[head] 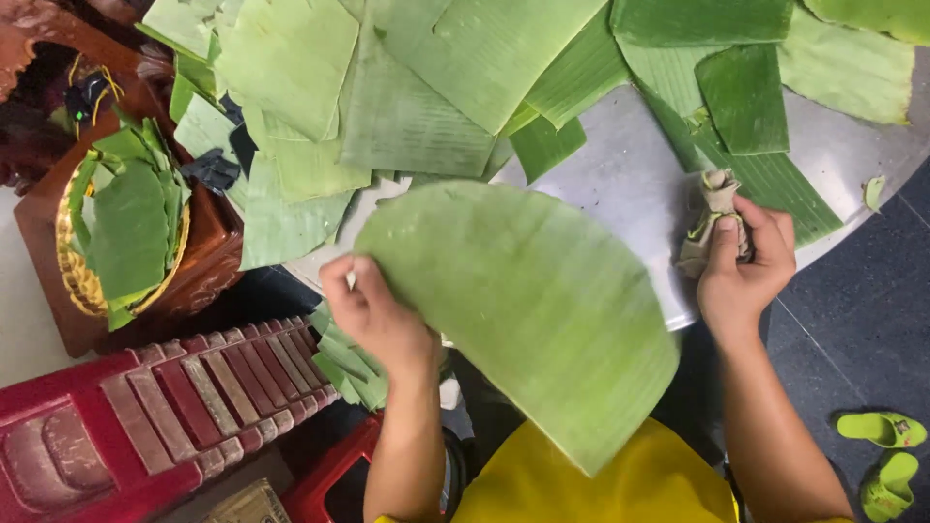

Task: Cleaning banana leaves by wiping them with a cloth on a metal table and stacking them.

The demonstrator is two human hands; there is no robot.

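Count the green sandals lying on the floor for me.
2. One green sandal lies on the dark floor at lower right; the other sandal sits just below it, cut by the frame edge. More may lie out of view.

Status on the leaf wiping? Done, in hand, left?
Done: hard to tell; trimmed leaf pieces sit in the gold-rimmed basket. In hand: left hand holds a large rounded leaf, right hand grips a wadded cloth. Left: many cut leaves piled on the metal table.
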